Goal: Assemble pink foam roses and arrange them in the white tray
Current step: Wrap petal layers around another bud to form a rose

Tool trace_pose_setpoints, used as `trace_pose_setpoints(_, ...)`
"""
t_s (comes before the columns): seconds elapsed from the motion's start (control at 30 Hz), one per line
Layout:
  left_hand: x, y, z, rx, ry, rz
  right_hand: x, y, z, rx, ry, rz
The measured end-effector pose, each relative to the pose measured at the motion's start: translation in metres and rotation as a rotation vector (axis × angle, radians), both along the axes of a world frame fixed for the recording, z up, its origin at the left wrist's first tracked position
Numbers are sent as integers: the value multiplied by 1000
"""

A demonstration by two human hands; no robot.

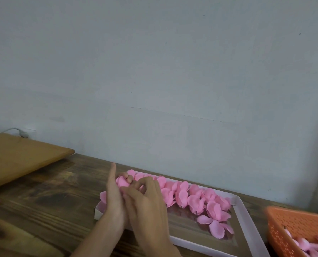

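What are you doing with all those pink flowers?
A person is putting together foam roses. The left hand and right hand hold one pink rose over the left end of the white tray. More roses lie in a row along its far side, and pink pieces sit in the orange basket.

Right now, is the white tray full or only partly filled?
Partly filled: pink roses line the far side of the white tray; its near right part lies bare.

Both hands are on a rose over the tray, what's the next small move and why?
Probably set the rose down at the left end of the row of roses: left hand and right hand hold it there, over the white tray.
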State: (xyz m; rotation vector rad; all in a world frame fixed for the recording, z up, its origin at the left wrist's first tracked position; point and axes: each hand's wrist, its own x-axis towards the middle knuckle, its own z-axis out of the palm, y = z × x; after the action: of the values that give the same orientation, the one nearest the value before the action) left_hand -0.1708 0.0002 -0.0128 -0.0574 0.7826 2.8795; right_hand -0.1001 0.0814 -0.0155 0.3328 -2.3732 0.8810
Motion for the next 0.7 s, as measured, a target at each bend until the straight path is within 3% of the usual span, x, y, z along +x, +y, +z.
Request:
trace_pose_setpoints(0.07, 3, 4, 3, 4, 17, -23, -1, -1, -2, -51, 6, -9)
trace_pose_setpoints(0.2, 0, 5, 2, -69, 26, -11, -3, 2, -9, 92, 137, -56)
trace_pose_setpoints(0.37, -4, 4, 3, -35, 61, 21, -9, 0, -15, -330, 77, -7)
trace_pose_setpoints(0.6, -4, 10, -8, 42, 98, -79, -13, 5, -17, -451, 18, 31)
trace_pose_setpoints(0.7, -5, 12, -11, -90, 128, -101, -13, 7, -15, -469, -24, 67)
